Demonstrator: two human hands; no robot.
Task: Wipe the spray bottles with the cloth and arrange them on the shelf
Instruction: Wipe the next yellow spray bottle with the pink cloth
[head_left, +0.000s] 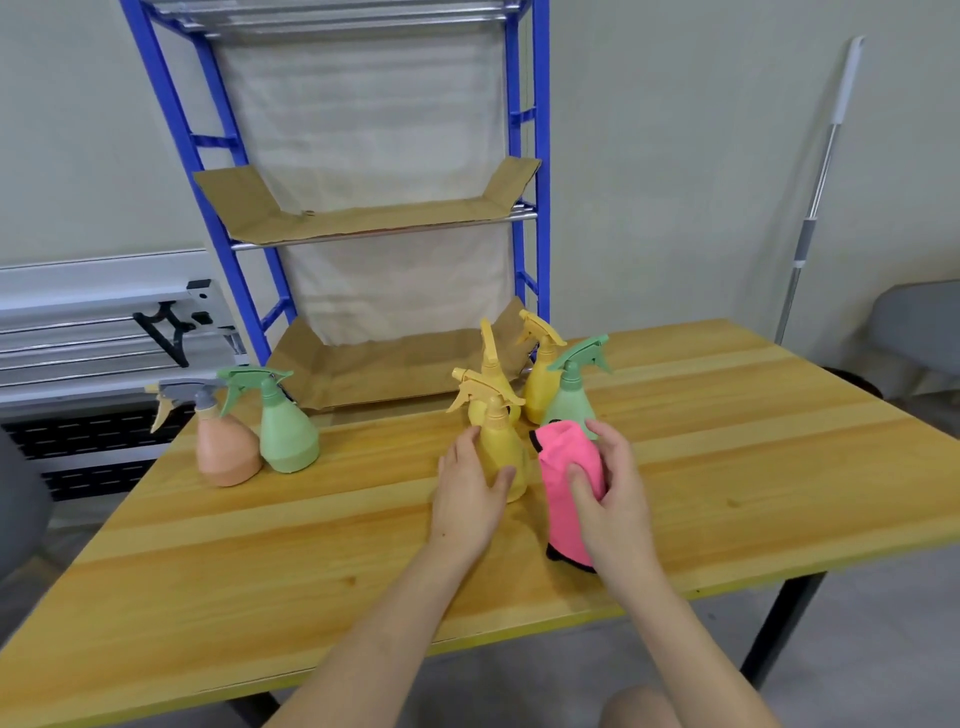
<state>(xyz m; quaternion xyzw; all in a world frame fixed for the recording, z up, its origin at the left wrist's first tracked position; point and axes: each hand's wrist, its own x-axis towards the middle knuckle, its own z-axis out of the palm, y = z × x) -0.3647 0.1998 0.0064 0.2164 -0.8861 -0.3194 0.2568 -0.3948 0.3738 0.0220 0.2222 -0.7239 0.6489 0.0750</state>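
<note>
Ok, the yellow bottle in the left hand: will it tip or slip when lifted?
Yellow bottle has a wide base, so it probably stands steady. Its smooth tapered plastic may slip upward through the left hand. The jutting trigger head could make it top-heavy if empty; fill level can't be seen.

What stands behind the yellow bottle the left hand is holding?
Behind the front yellow bottle stands a second yellow bottle, mostly covered, so only its neck and trigger show. Right of it are a third yellow bottle and a green bottle.
</note>
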